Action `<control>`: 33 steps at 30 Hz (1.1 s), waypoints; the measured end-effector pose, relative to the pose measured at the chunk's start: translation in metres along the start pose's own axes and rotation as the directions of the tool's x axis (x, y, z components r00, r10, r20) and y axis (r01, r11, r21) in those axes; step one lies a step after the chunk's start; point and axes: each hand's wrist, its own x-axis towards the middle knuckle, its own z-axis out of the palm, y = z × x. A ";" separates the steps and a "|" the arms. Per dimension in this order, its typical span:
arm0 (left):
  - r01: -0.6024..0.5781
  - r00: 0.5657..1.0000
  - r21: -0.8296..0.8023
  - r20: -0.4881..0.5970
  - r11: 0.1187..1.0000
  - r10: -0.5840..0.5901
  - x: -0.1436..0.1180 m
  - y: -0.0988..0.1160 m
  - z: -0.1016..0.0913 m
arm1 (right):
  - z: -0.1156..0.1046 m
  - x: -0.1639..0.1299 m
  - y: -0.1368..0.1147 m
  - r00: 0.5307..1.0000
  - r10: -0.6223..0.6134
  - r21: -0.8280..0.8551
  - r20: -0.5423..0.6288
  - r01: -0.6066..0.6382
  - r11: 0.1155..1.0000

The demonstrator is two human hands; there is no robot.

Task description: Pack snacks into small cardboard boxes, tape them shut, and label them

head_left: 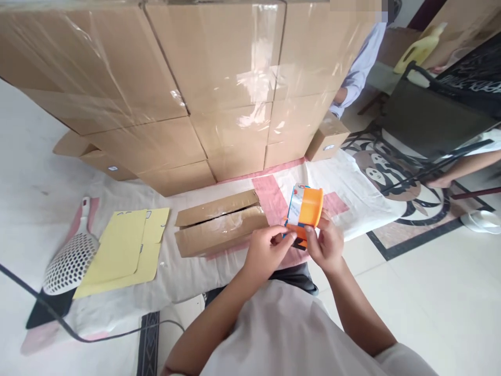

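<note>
In front of my body I hold an orange plastic item point(312, 203) with a blue-and-white printed label point(295, 204) along its left side; its exact kind I cannot make out. My left hand point(266, 249) pinches its lower left edge with thumb and forefinger. From the right, my right hand point(327, 243) grips the orange side, its thumb at the front and its fingers partly hidden behind. The item is held above the near edge of the cloth-covered table. Left of my hands lies a long brown cardboard box point(221, 224) with a gap along its top.
Tape-wrapped cartons point(230, 99) tower at the back. A small box point(327, 138) stands right of them. Yellow card sheets point(125, 248) and a white perforated scoop point(72, 261) lie left; a black cable point(117, 334) crosses nearby. Other people and a chair point(434, 115) are at right.
</note>
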 end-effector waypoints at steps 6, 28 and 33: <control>-0.064 0.998 -0.017 -0.019 0.998 0.063 -0.007 0.021 -0.005 | -0.001 0.009 0.020 0.977 0.091 -0.183 -0.191 -0.127 0.975; 0.201 0.978 -0.110 -0.038 0.974 -0.206 -0.026 -0.056 0.009 | -0.012 0.101 0.111 0.734 0.654 0.582 -0.185 -0.454 0.675; 0.186 0.976 -0.180 -0.083 0.966 -0.203 -0.029 -0.040 -0.006 | 0.025 0.087 0.135 0.700 0.648 0.403 -0.300 -0.523 0.751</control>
